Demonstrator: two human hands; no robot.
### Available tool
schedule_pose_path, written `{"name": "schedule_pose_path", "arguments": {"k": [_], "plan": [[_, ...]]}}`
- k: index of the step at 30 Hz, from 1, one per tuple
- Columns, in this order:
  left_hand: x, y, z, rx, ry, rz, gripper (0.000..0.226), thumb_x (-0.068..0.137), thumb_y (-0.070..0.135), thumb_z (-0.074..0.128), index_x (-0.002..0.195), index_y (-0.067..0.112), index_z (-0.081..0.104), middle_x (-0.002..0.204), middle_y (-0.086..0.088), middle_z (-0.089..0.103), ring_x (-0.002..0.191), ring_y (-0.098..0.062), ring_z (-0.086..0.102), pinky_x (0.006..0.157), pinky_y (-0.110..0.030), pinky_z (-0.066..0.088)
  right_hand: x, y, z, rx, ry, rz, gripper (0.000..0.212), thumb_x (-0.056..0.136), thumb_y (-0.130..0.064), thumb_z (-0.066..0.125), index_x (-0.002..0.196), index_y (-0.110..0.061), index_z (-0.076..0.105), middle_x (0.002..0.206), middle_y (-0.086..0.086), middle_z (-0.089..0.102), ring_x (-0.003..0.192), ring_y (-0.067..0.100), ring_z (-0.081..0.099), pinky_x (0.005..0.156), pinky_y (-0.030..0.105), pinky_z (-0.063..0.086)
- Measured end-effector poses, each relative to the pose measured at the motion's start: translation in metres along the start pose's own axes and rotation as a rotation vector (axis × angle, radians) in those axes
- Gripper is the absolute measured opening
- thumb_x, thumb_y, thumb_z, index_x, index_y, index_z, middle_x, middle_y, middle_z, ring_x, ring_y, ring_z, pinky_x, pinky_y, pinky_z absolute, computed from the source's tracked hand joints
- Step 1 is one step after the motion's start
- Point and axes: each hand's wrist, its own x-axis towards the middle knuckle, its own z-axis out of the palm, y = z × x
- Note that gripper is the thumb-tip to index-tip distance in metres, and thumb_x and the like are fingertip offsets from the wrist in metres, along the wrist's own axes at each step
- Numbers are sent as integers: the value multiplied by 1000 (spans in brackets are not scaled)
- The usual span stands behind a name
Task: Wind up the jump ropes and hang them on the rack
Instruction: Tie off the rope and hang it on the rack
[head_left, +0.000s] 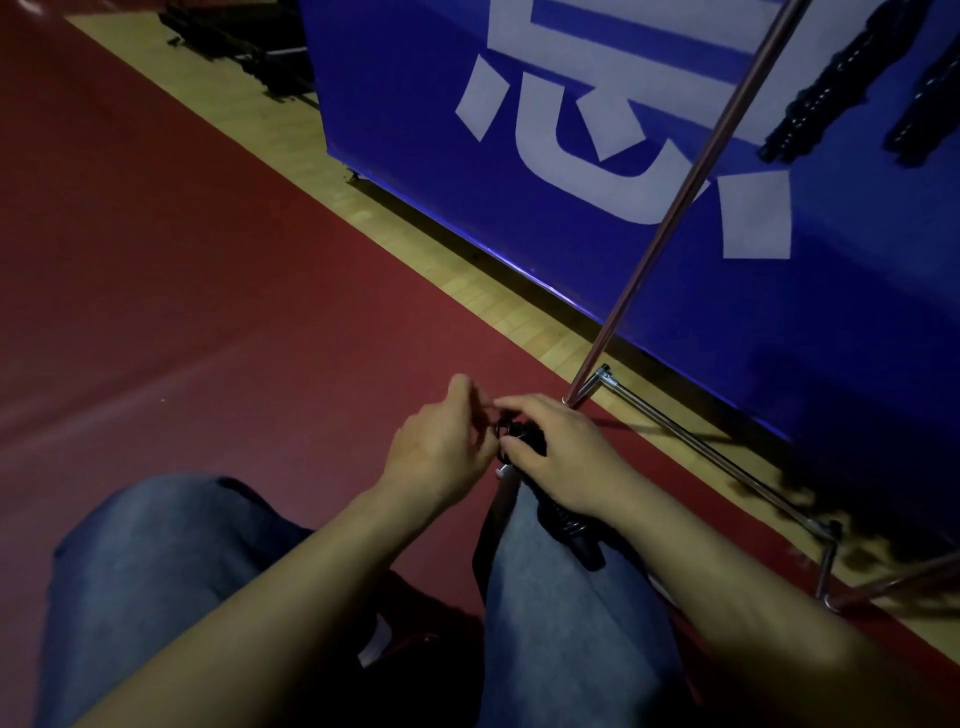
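Black jump rope (558, 512), coiled into a bundle over the person's right knee just short of the thin metal rack (670, 249), gets clamped by the right hand (563, 457) so the left hand (441, 447) can pinch its loose end, probably tucking it.

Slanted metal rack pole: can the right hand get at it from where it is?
Probably yes: the slanted metal rack pole stands just beyond the right hand with nothing between, but that hand grips the black wound jump rope.
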Motion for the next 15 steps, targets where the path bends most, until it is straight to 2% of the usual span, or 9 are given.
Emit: {"name": "schedule_pose_path", "arguments": {"k": [2,6,8,10,12,15], "plan": [[-2,1,-1,186,49,72,23,96,40,51,100,23,36,75,6,56,70,-28,61,57,-34,39,0,1,1,-33,11,-19,34,96,-33,54,129,-27,56,122,-11,57,113,11,52,98,36,44],[-7,3,-2,370,101,300,24,94,39,40,97,19,54,82,2,60,69,-26,62,50,-31,26,1,1,-2,60,36,20,19,94,-31,60,111,-24,63,104,-10,58,98,7,54,83,28,44],[-7,5,-5,414,95,332,24,95,37,39,98,19,55,85,2,59,71,-25,61,49,-30,23,3,0,-5,55,15,28,17,93,-28,62,109,-24,63,103,-11,57,97,5,53,82,25,41],[-6,6,-9,481,59,289,15,101,33,41,105,21,49,92,6,57,75,-19,54,51,-31,22,4,-3,-7,20,-33,44,18,92,-28,62,111,-26,62,104,-13,56,98,6,54,84,26,44],[-8,7,-15,535,81,240,8,103,30,42,107,24,44,94,8,52,74,-15,45,51,-31,22,4,-9,-7,-163,-55,52,24,91,-36,61,114,-29,60,107,-14,57,98,9,56,82,33,49],[-15,12,-20,608,53,238,11,102,28,42,112,24,44,102,6,52,86,-16,55,52,-30,25,2,-24,-4,-452,-85,56,29,90,-43,57,116,-30,54,112,-10,55,102,19,58,79,40,49]]}}
